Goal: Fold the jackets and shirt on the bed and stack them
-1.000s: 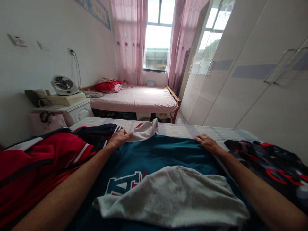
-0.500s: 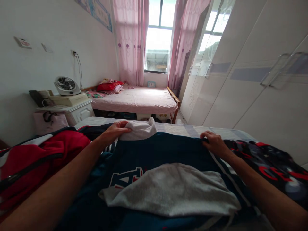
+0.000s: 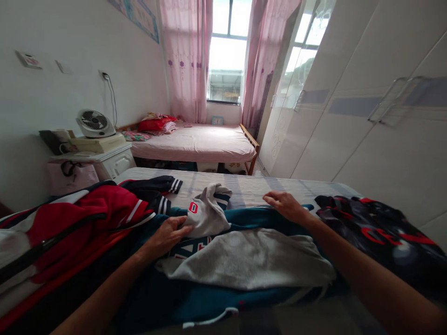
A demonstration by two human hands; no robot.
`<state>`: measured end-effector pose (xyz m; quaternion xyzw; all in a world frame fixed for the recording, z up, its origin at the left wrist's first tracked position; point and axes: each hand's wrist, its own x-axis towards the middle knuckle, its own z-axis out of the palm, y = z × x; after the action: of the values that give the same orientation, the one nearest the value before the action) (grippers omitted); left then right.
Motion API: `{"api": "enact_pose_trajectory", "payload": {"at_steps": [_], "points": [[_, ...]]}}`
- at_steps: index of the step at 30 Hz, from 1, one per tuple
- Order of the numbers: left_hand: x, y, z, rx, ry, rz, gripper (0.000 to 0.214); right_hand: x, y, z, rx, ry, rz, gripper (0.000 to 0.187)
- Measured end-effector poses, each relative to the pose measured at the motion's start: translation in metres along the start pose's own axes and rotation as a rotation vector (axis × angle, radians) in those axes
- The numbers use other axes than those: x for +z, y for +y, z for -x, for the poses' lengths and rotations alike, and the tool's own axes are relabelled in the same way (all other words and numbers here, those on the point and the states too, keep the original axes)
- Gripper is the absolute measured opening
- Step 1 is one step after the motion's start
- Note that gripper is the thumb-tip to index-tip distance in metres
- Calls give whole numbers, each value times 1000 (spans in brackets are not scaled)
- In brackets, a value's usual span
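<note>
A dark teal sweatshirt with grey sleeves and white-edged letters lies folded over itself on the near bed. One grey sleeve is laid across its front. At the upper left, a bunched grey part carries a small red-and-white patch. My left hand has its thumb and fingers closed at the edge of that bunched part. Over the garment's far edge, my right hand is held with fingers stretched out and nothing in them.
A red, white and navy jacket lies on the left. Folded black clothing with red lettering is at the right. Beyond the near bed's striped sheet stand a pink-covered bed, a fan on a cabinet, and a white wardrobe.
The sweatshirt's far edge has come down and toward me, folded over. My left hand moved nearer with the grey part. My right hand let go of the edge and shifted left.
</note>
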<state>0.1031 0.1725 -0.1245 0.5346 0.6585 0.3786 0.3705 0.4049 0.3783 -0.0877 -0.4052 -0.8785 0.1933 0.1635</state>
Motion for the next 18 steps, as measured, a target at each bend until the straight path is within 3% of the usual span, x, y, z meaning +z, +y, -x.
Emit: {"api": "enact_pose_trajectory", "payload": {"at_steps": [1,3,7,11,14,18], "points": [[2,-3,1,2,-17,9,33,10,-17,-11,4,-63,-137,29],[4,-8,2,24,-29,-1,33,35,-47,-35,157,-171,-498,32],[4,-16,1,34,0,-33,34,85,-82,-84,300,-281,-721,46],[5,-20,0,106,38,-36,36,118,-96,-108,310,-414,-1008,32],[7,-18,0,130,86,-56,34,122,-106,-109,233,-322,-1071,24],[7,-11,3,90,77,60,29,89,-119,-97,101,-23,-1204,14]]}}
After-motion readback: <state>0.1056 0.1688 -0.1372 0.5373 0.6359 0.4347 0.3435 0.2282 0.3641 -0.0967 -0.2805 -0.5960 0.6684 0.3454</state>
